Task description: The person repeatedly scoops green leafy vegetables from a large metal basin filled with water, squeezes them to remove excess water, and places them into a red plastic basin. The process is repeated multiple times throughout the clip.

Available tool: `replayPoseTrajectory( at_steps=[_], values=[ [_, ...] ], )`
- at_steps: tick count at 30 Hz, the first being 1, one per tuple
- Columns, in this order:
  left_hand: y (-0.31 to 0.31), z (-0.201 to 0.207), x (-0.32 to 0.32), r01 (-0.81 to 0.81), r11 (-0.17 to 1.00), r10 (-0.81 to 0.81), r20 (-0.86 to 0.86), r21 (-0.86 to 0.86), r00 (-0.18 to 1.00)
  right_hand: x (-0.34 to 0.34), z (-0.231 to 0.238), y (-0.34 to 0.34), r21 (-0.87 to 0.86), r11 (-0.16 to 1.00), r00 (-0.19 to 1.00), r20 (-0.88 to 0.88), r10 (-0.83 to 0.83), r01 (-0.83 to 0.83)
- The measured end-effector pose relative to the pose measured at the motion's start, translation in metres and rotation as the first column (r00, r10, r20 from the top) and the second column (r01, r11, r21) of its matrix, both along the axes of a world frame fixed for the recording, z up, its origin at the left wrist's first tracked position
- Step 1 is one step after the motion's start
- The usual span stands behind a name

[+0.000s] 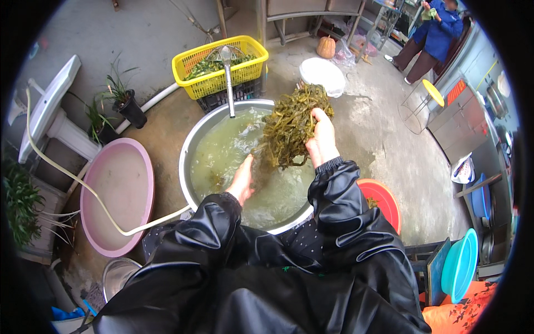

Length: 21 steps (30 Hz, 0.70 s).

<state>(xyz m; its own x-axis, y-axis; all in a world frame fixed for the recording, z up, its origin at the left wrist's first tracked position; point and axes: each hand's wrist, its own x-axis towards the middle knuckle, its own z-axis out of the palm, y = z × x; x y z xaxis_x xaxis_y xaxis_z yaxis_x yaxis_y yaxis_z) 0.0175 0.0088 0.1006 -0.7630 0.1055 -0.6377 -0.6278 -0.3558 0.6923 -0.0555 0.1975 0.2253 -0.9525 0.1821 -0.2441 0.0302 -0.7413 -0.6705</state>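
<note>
A large metal basin (187,167) of cloudy greenish water (267,192) stands in front of me. Above its right side, my right hand (324,138) grips a big clump of wet, brownish-green leafy vegetables (295,119), which look like pickled greens. My left hand (242,181) hovers over the water, left of and below the clump. Its fingers are stretched out and it holds nothing. Some dark bits float in the water near it. Black, shiny sleeves cover both my arms.
A yellow basket (189,84) of greens stands beyond the basin; a long metal handle (228,83) leans from it. A pink tub (146,167) and pale hose (105,214) are left, a red basin (386,200) right. A person in blue (442,33) stands far right beyond a yellow stool (433,92).
</note>
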Motion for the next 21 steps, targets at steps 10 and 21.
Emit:
replayPoseTrajectory(
  at_steps=[10,21],
  values=[
    [0.02,0.014,-0.002,0.047,0.764,-0.056,-0.006,0.644,0.998,0.04,0.037,-0.024,0.07,0.968,0.97,0.055,0.239,-0.242],
    [-0.023,0.011,-0.011,0.249,0.749,0.062,-0.44,0.613,0.896,0.066,0.003,-0.019,0.242,0.736,0.772,0.28,0.571,-0.632]
  ],
)
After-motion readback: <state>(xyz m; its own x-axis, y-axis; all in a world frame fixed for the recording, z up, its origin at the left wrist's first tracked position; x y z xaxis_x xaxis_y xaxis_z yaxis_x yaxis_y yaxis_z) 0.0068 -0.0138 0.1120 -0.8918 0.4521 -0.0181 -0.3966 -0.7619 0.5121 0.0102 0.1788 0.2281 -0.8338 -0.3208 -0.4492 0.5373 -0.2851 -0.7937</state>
